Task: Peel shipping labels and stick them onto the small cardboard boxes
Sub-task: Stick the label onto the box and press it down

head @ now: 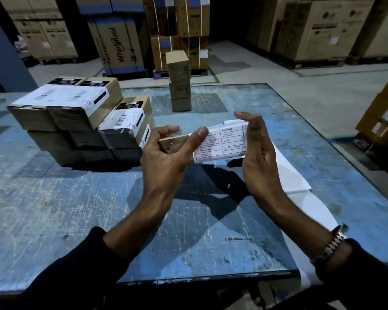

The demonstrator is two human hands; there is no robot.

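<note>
Between both hands (166, 153) (259, 153), a labelled box (220, 142).

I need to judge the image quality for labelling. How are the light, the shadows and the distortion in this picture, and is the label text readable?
Head view: dim, bluish light; both arms cast hard dark shadows on the table. Head view: wide-angle bending curves the table edges and tilts the far cartons. Head view: on the label held between the left hand and the right hand, only "Pre-Paid" reads; the small print is blurred.
</note>
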